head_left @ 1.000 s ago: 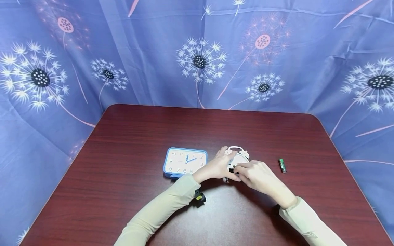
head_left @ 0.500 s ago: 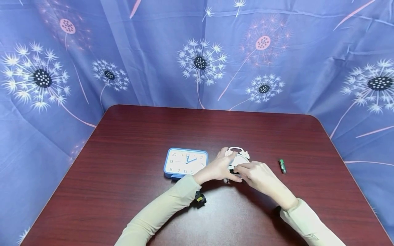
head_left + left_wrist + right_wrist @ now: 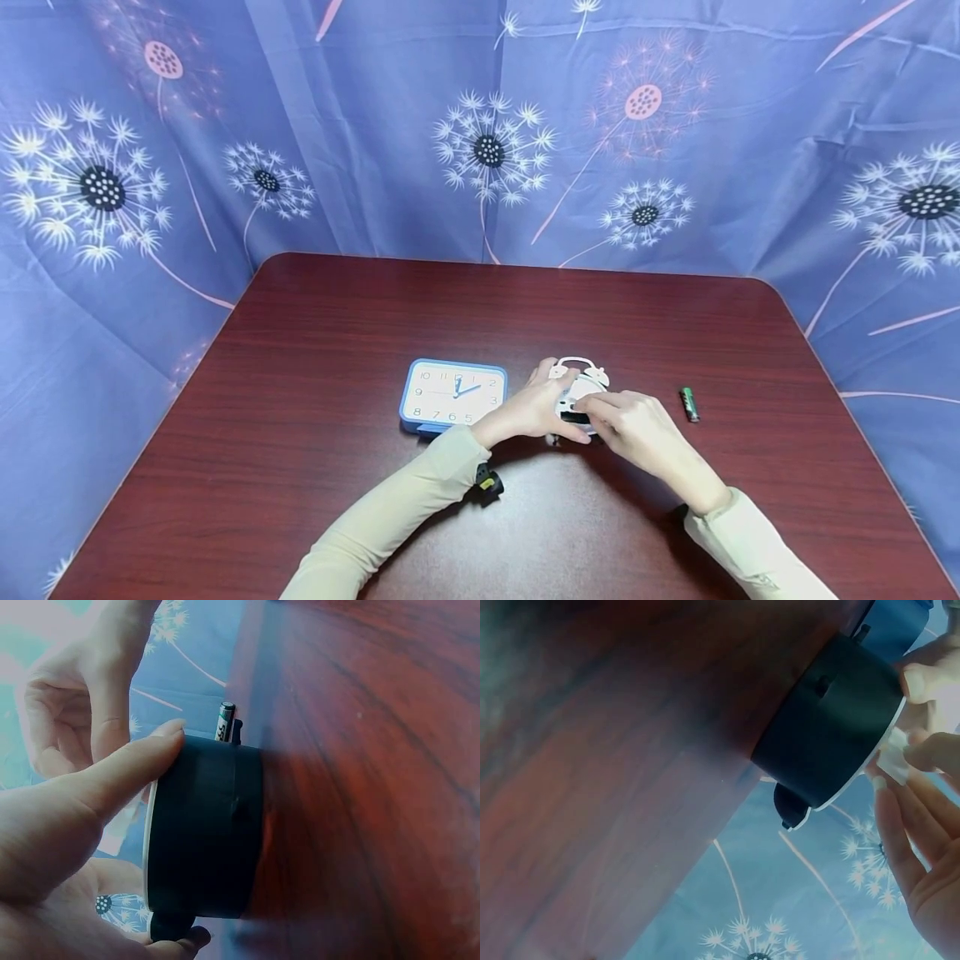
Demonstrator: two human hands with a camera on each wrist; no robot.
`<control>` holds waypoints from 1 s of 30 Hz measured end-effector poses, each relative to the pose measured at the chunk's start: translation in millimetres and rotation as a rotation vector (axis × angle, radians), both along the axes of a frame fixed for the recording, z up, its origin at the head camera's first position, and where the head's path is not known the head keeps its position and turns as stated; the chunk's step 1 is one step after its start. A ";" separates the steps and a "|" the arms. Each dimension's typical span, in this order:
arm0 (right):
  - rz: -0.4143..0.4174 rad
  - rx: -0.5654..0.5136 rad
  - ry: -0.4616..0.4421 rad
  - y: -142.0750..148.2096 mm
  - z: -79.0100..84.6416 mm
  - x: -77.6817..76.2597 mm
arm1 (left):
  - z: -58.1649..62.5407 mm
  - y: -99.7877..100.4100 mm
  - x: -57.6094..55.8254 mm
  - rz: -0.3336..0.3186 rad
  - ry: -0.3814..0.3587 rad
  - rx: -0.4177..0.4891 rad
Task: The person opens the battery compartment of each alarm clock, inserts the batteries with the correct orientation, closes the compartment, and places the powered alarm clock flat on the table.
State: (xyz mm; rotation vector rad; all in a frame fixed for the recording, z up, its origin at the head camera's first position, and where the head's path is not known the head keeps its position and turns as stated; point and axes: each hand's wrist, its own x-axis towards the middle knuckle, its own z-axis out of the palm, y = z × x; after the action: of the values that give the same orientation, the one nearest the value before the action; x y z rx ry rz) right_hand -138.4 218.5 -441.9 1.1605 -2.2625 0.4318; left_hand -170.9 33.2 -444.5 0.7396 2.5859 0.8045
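Note:
A small white twin-bell alarm clock (image 3: 587, 387) lies face down on the table, its back upward and a dark battery slot (image 3: 574, 417) showing. My left hand (image 3: 531, 408) holds it around the side, thumb along the near edge and fingers on the far side. In the left wrist view the clock's side wall (image 3: 202, 825) looks dark. Over the clock's back, my right hand (image 3: 632, 427) pinches a small white piece, which looks like the battery cover (image 3: 894, 757), between thumb and fingers.
A blue rectangular clock (image 3: 453, 393) lies face up just left of the alarm clock. One green battery (image 3: 688, 404) rests on the table (image 3: 525, 308) to the right. A patterned blue curtain (image 3: 375, 125) hangs behind the table.
The right hand has shifted slightly up and away from the slot with the white piece, and more of the dark slot shows. The left hand keeps its hold on the alarm clock.

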 end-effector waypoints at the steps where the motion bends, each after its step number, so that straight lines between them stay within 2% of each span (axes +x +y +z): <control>1: -0.017 -0.010 0.001 0.8 -0.1 0.0 | 0.0 0.1 -0.1 -0.001 0.000 0.002; 15: -0.166 -0.070 0.016 12.1 5.4 2.6 | 0.9 0.1 -0.7 -0.003 0.014 -0.019; 19: -0.259 -0.065 -0.003 19.3 8.0 4.7 | 0.6 0.2 -0.9 0.006 0.014 -0.016; 24: -0.443 -0.045 -0.095 26.0 10.2 9.2 | 0.2 0.7 -0.7 0.018 0.006 -0.019; 30: -0.616 0.020 -0.301 30.2 12.2 15.6 | -0.7 0.7 -0.9 0.012 0.000 -0.017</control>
State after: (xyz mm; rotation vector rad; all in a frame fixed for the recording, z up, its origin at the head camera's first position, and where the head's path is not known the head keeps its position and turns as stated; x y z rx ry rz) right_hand -122.8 248.7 -429.7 0.3716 -2.7302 0.3477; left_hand -171.7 33.9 -445.2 0.7198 2.5965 0.7846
